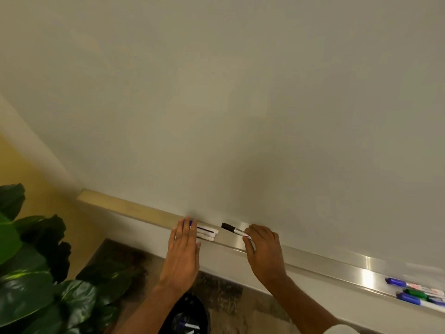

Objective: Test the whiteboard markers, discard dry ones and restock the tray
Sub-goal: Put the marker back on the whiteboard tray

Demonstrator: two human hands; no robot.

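Note:
A blank whiteboard (240, 104) fills most of the view, with a metal tray (325, 260) along its lower edge. My right hand (263, 251) grips a black-capped marker (232, 229) by its white barrel, just above the tray. My left hand (184, 247) lies flat, fingers spread, over a small bunch of markers (207, 233) in the tray; a blue cap (190, 222) shows between the fingers. More markers with blue and green caps (414, 291) lie in the tray at the far right.
A large leafy plant (31, 273) stands at the lower left. A black bin (187, 317) holding a marker sits on the floor below my hands. The yellow wall (29, 169) borders the board's left side.

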